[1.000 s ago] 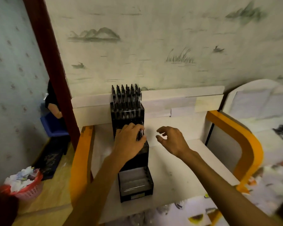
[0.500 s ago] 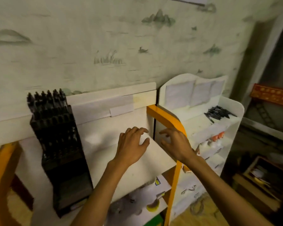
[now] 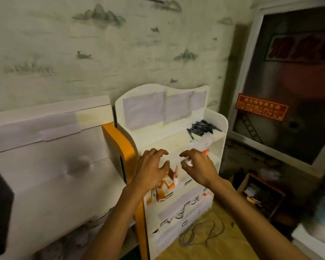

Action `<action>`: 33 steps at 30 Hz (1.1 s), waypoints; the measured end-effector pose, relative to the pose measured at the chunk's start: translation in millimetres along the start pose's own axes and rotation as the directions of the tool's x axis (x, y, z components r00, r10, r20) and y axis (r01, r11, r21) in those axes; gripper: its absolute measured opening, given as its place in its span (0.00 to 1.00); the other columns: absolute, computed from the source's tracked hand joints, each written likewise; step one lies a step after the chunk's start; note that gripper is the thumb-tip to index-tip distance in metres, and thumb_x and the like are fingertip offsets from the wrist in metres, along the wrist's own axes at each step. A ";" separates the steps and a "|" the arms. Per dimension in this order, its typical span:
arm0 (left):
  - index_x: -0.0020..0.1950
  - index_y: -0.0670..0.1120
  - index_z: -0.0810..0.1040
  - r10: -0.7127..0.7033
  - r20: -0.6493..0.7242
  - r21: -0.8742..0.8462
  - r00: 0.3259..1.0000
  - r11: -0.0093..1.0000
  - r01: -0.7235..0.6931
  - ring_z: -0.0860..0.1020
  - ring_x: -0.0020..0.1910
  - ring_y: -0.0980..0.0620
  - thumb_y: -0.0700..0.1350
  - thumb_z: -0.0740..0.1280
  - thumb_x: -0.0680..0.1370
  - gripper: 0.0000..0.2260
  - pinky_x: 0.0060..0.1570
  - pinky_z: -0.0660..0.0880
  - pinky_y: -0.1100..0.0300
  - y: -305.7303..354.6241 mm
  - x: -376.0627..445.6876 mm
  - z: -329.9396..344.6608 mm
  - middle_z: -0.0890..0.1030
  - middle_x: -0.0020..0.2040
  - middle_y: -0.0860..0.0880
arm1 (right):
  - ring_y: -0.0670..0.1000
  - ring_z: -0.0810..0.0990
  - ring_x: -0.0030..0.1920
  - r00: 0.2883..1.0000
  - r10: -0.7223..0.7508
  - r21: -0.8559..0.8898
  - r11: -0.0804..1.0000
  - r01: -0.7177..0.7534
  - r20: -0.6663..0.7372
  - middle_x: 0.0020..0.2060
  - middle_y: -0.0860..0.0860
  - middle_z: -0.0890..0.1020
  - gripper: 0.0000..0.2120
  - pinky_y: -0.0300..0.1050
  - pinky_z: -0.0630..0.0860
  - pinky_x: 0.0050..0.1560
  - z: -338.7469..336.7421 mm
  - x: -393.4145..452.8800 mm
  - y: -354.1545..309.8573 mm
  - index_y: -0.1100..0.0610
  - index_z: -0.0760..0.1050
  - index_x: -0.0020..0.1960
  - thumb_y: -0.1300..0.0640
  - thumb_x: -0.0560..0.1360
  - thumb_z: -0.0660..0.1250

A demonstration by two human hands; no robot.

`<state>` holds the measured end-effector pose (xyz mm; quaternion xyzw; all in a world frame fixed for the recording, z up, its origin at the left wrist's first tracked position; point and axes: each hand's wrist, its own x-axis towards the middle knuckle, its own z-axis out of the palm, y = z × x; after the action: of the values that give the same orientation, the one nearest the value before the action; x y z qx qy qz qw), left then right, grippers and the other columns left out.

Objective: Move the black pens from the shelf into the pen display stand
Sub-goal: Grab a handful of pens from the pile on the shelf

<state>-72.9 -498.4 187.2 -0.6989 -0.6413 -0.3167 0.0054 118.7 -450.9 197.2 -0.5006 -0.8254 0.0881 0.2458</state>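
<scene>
On the top tier of the white shelf (image 3: 220,128): black pens (image 3: 202,127) piled | left hand (image 3: 150,168), right hand (image 3: 197,167) empty, fingers loosely curled (well short) | should pinch few, barrels aligned.

Wallpaper (image 3: 120,53) with faint green mountain and bird prints covered the back wall. An orange-edged panel (image 3: 120,145) stood between a white counter (image 3: 51,166) and the unit beside it. Pale paper strips (image 3: 60,128) were taped to the counter's backboard. Orange-and-white boxes (image 3: 165,186) sat on a lower tier, some tilted. A red sign (image 3: 262,106) with blurred lettering hung on a dark framed panel (image 3: 293,81) at right. A loose cable (image 3: 201,233) lay coiled on the wooden floor (image 3: 204,248). A small brown crate (image 3: 261,194) stood near the wall, contents unclear.
</scene>
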 end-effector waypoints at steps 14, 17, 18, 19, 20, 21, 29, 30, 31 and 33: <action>0.68 0.56 0.73 -0.015 0.070 0.173 0.997 0.985 0.003 0.73 0.64 0.50 0.56 0.60 0.81 0.16 0.61 0.67 0.52 53.9 145.9 159.3 0.77 0.66 0.52 | 0.52 0.79 0.56 0.998 0.039 -0.061 0.997 -0.036 0.040 0.58 0.49 0.81 0.14 0.50 0.78 0.54 -4.6 97.4 208.8 0.50 0.77 0.64 0.51 0.79 0.65; 0.69 0.56 0.73 -0.061 0.082 0.171 0.995 0.984 0.047 0.73 0.65 0.49 0.56 0.60 0.81 0.17 0.62 0.66 0.52 53.3 189.4 188.8 0.76 0.67 0.52 | 0.52 0.79 0.57 0.997 0.023 -0.074 0.997 -0.018 0.071 0.59 0.50 0.81 0.15 0.49 0.78 0.55 1.2 142.1 248.2 0.50 0.77 0.64 0.52 0.78 0.67; 0.69 0.56 0.73 -0.077 0.085 0.172 0.993 0.983 0.061 0.73 0.64 0.49 0.56 0.60 0.81 0.17 0.62 0.67 0.52 52.3 203.6 198.3 0.76 0.67 0.52 | 0.52 0.79 0.57 0.996 0.020 -0.070 0.997 -0.014 0.084 0.59 0.50 0.81 0.15 0.50 0.78 0.56 3.6 156.9 260.5 0.50 0.77 0.64 0.52 0.78 0.67; 0.69 0.56 0.73 -0.092 0.085 0.175 0.992 0.982 0.076 0.73 0.64 0.49 0.56 0.60 0.81 0.17 0.61 0.67 0.52 50.9 216.9 207.8 0.77 0.66 0.51 | 0.52 0.79 0.57 0.995 0.017 -0.066 0.998 -0.010 0.098 0.59 0.50 0.80 0.15 0.50 0.78 0.57 6.5 171.2 272.6 0.50 0.77 0.64 0.52 0.78 0.67; 0.69 0.56 0.73 -0.107 0.084 0.180 0.991 0.979 0.090 0.74 0.64 0.49 0.56 0.60 0.81 0.17 0.61 0.67 0.51 49.1 229.9 216.9 0.77 0.66 0.51 | 0.52 0.79 0.57 0.994 0.012 -0.069 0.998 -0.005 0.113 0.59 0.50 0.80 0.15 0.50 0.78 0.57 9.7 185.3 284.3 0.50 0.76 0.64 0.52 0.78 0.66; 0.68 0.56 0.73 -0.122 0.084 0.185 0.989 0.977 0.104 0.74 0.64 0.49 0.55 0.61 0.81 0.17 0.61 0.68 0.51 46.9 242.3 225.7 0.77 0.66 0.51 | 0.52 0.79 0.58 0.992 0.005 -0.073 0.997 0.004 0.126 0.60 0.50 0.80 0.15 0.50 0.77 0.57 13.1 198.6 295.4 0.50 0.76 0.65 0.52 0.79 0.66; 0.65 0.57 0.74 -0.257 0.125 0.213 0.958 0.950 0.227 0.73 0.65 0.49 0.57 0.61 0.80 0.15 0.63 0.67 0.50 28.8 328.2 291.6 0.77 0.64 0.52 | 0.52 0.78 0.59 0.983 -0.024 -0.018 0.999 0.028 0.184 0.61 0.50 0.80 0.16 0.45 0.74 0.55 38.4 291.0 370.4 0.50 0.76 0.65 0.53 0.78 0.66; 0.65 0.57 0.74 -0.274 0.135 0.213 0.952 0.947 0.242 0.72 0.65 0.49 0.57 0.61 0.80 0.15 0.63 0.66 0.50 26.4 337.1 302.4 0.77 0.64 0.52 | 0.52 0.78 0.58 0.982 -0.030 -0.007 0.999 0.032 0.185 0.61 0.50 0.80 0.16 0.45 0.74 0.56 41.8 302.3 379.0 0.50 0.77 0.65 0.53 0.78 0.66; 0.65 0.57 0.74 -0.293 0.149 0.211 0.945 0.943 0.259 0.72 0.64 0.49 0.57 0.61 0.80 0.14 0.62 0.67 0.50 24.0 345.0 314.2 0.77 0.63 0.52 | 0.52 0.79 0.58 0.981 -0.038 0.002 0.999 0.038 0.191 0.61 0.50 0.80 0.16 0.45 0.74 0.56 45.7 313.8 387.7 0.50 0.77 0.65 0.53 0.78 0.67; 0.64 0.57 0.74 -0.327 0.179 0.219 0.928 0.933 0.286 0.73 0.61 0.50 0.57 0.61 0.79 0.15 0.61 0.68 0.50 19.5 359.2 341.1 0.77 0.61 0.52 | 0.53 0.79 0.58 0.975 -0.057 0.014 0.998 0.055 0.215 0.60 0.50 0.80 0.16 0.44 0.74 0.55 55.5 336.4 407.2 0.51 0.77 0.64 0.54 0.77 0.67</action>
<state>85.0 -40.0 83.8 -0.6157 -0.7669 -0.1749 -0.0468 283.1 43.9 96.6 -0.4637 -0.8605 0.1381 0.1595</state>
